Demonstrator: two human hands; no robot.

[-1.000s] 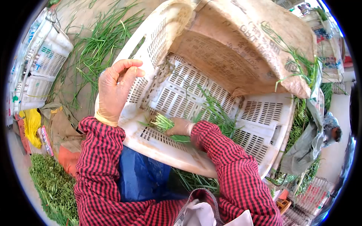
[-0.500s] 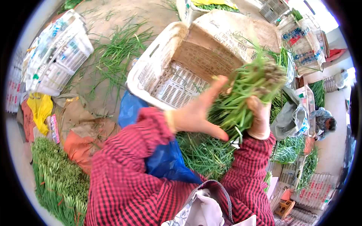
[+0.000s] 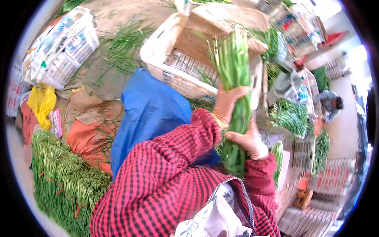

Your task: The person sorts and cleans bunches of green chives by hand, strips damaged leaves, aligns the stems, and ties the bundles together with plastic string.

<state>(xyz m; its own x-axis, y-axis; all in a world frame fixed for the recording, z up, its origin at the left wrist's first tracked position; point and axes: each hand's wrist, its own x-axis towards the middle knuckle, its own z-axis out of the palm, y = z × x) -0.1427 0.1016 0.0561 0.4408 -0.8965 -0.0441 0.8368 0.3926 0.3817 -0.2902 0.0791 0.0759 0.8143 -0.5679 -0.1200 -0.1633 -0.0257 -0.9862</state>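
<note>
A thick bunch of garlic chives [image 3: 232, 63] stands nearly upright before my chest, pale stalk ends up and darker leaves down. My left hand [image 3: 227, 104] is wrapped round its middle, with the thumb across the front. Lower down, my right hand [image 3: 249, 141] grips the same bunch from the right, its fingers partly hidden behind the leaves. Just beyond the bunch is a white plastic crate [image 3: 177, 79], partly lined with brown sacking and holding a few loose green leaves.
A blue plastic sheet [image 3: 148, 110] lies left of my arms. Tied chive bundles [image 3: 67, 170] stand in rows at lower left. Loose leaves [image 3: 124, 45] litter the floor near stacked white crates [image 3: 67, 51]. Another person [image 3: 329, 104] is at far right.
My left hand, spread apart from the chives before, now grips them. The bunch has swung upright and come closer to my body. More of the blue sheet shows.
</note>
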